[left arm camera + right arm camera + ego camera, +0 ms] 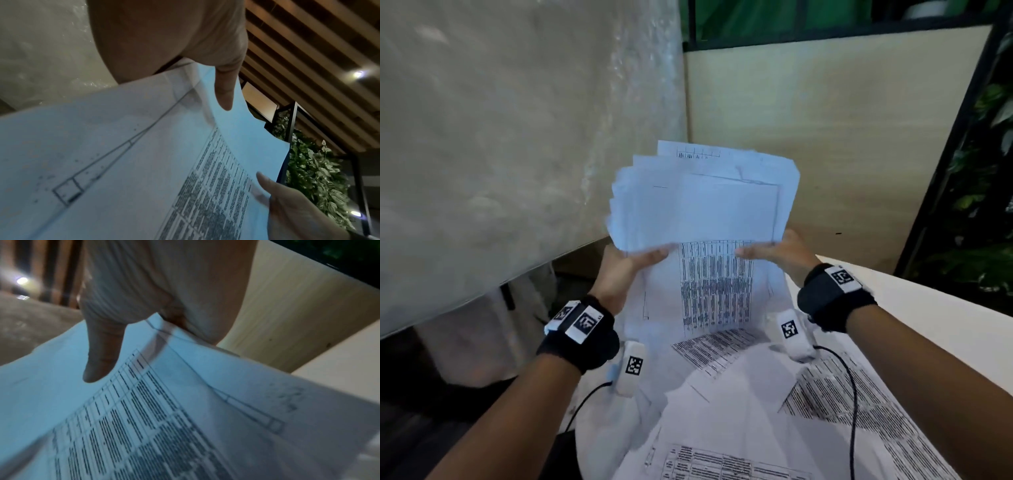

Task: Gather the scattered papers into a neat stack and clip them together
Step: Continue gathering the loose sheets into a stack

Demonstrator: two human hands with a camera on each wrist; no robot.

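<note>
An uneven bundle of white printed papers [705,198] is held upright above the table, its sheets fanned out of line at the top and left. My left hand [635,262] pinches its lower left edge, thumb [224,91] lying on the front sheet [123,162]. My right hand [774,251] pinches the lower right edge, thumb [100,356] on a sheet with a table of text [164,418]. Several more loose sheets [756,394] lie overlapping on the table below. No clip shows in any view.
The white table [928,308] runs to the right. A plastic-covered panel [517,137] stands at the left, a pale wooden partition [825,120] behind. Plants [989,171] fill the far right. A black cable [852,394] crosses the loose sheets.
</note>
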